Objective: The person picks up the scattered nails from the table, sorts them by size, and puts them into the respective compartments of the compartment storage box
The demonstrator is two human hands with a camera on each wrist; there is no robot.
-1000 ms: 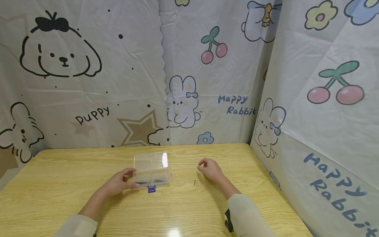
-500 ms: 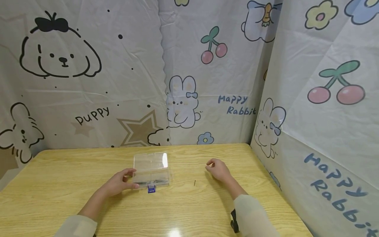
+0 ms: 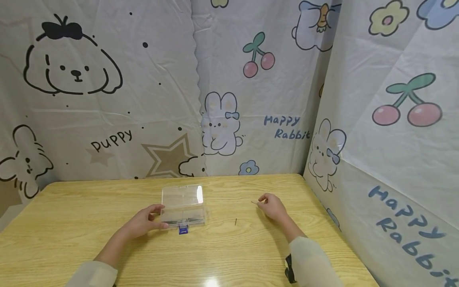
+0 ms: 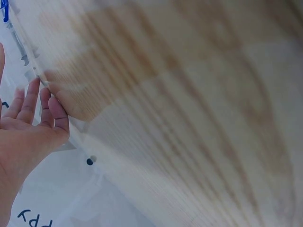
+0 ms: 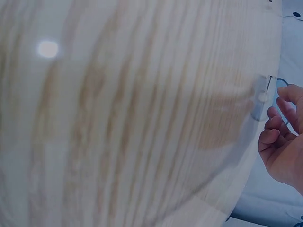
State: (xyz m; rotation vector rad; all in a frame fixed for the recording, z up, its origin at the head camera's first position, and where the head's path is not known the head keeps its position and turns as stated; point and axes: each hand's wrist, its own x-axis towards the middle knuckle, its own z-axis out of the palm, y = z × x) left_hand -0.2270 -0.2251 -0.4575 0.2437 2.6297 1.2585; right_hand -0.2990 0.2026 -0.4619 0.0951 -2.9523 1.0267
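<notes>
The step in hand looked like gathering thin needle-like pins into a clear plastic box that lay open on the wooden table, its lid tilted back toward the printed curtain. The left hand steadied the box at its left end, thumb and fingers curled round the edge. The right hand, well apart to the right, had its fingers pinched together on a slender pin whose tip stuck out to the left of the fingertips. Another pin lay loose on the table between the box and the right hand — near neither. Inside the front compartments of the box a few dark thin pieces could be made out, probably more of the same, though they were too small to count. A small blue latch sat at the box's front edge. By my judgement, the next move would call for carrying the pinched pin across to the open box and letting it go over a compartment without dropping it short.
</notes>
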